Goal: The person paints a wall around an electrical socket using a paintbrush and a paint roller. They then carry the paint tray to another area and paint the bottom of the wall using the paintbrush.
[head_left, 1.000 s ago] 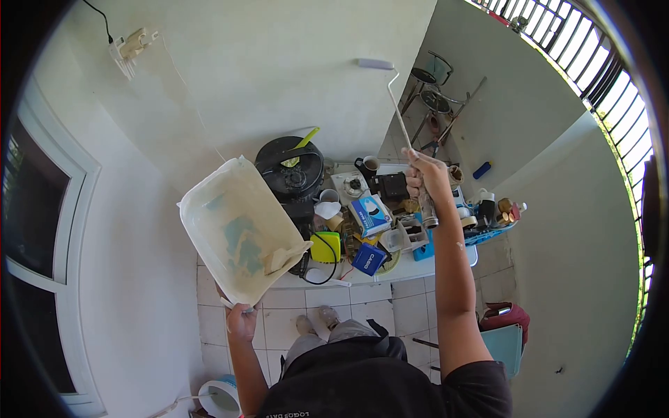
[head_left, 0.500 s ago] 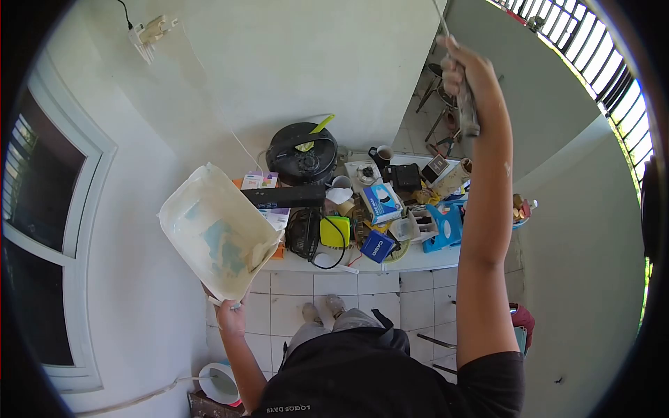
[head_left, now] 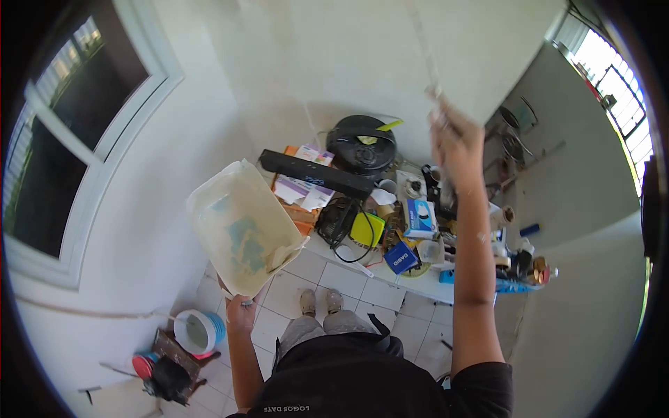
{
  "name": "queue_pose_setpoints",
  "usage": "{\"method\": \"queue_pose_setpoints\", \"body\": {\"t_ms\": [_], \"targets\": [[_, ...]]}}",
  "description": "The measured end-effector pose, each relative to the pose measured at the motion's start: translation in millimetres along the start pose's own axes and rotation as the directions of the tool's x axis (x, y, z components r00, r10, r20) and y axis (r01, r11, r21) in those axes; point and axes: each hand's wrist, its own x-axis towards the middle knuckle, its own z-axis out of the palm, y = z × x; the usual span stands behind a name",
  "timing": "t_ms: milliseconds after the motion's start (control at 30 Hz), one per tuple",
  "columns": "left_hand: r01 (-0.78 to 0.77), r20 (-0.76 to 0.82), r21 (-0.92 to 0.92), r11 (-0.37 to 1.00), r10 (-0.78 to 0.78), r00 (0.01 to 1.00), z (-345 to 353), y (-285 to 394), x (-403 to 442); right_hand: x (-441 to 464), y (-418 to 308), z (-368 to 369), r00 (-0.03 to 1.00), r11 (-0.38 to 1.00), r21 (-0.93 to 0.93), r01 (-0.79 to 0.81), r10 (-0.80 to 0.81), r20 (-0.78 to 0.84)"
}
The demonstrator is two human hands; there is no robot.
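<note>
My left hand [head_left: 241, 313] is closed on the lower end of a cream paint tray [head_left: 240, 226], which tilts up at the left. Blue-green stains and pale paint mark the tray's inside. Raised at the right, my right hand [head_left: 454, 139] is wrapped round the handle of a paint roller, blurred by motion. The roller's thin rod [head_left: 424, 49] runs up in front of the pale wall [head_left: 334, 56], and its head is outside the view.
Below the wall stands a cluttered table with a black round-lidded pot [head_left: 362, 150], a long black box [head_left: 313, 174] and a blue Casio box [head_left: 401, 258]. A bucket [head_left: 198, 334] stands lower left, near a window [head_left: 90, 125]. Stools [head_left: 512, 146] stand beyond the wall's right end.
The view has swung left, bringing the bucket and window further in. My right hand first rose with the roller, then came down somewhat; the roller head has left the view. The tray stays in my left hand.
</note>
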Motion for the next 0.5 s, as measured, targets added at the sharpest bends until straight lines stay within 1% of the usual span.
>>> {"method": "queue_pose_setpoints", "body": {"t_ms": [33, 67, 100, 133, 167, 200, 267, 300, 333, 433, 500], "targets": [[-0.015, -0.008, -0.008, 1.000, 0.015, 1.000, -3, -1, -6, -15, 15, 19, 0.996, 0.999, -0.037, -0.008, 0.011, 0.093], [-0.031, -0.028, -0.018, 0.999, 0.031, 0.999, -8, -5, -14, -36, 13, 39, 0.969, 0.991, -0.015, -0.132, 0.132, 0.211], [-0.059, -0.034, -0.040, 0.997, 0.058, 0.998, -24, -14, -24, -64, 30, 63, 0.965, 0.994, -0.045, 0.097, -0.083, 0.248], [-0.086, -0.060, -0.040, 0.996, 0.083, 0.995, -23, -21, -34, -80, 60, 79, 0.918, 0.953, -0.041, 0.301, -0.277, 0.284], [-0.117, -0.120, -0.015, 0.993, 0.114, 0.986, -8, -26, -49, -101, 75, 87, 0.907, 0.987, -0.053, 0.154, -0.120, 0.404], [-0.143, -0.137, -0.026, 0.989, 0.138, 0.981, -8, -32, -59, -128, 89, 94, 0.853, 0.996, -0.092, 0.010, 0.039, 0.520], [-0.181, -0.173, -0.054, 0.982, 0.169, 0.970, -17, -46, -83, -177, 119, 109, 0.805, 0.995, 0.042, 0.087, -0.095, 0.586], [-0.195, -0.157, -0.093, 0.976, 0.179, 0.971, -35, -54, -93, -203, 123, 110, 0.778, 1.000, 0.008, 0.016, -0.017, 0.628], [-0.247, -0.157, -0.097, 0.964, 0.231, 0.960, -47, -73, -113, -239, 129, 99, 0.757, 0.999, -0.030, -0.019, 0.035, 0.652], [-0.329, -0.236, -0.118, 0.937, 0.295, 0.926, -63, -71, -138, -291, 123, 103, 0.615, 0.973, -0.089, -0.211, 0.203, 0.762], [-0.385, -0.294, -0.141, 0.912, 0.333, 0.896, -80, -67, -156, -318, 125, 97, 0.568, 0.987, -0.129, -0.092, 0.158, 0.807]]}}
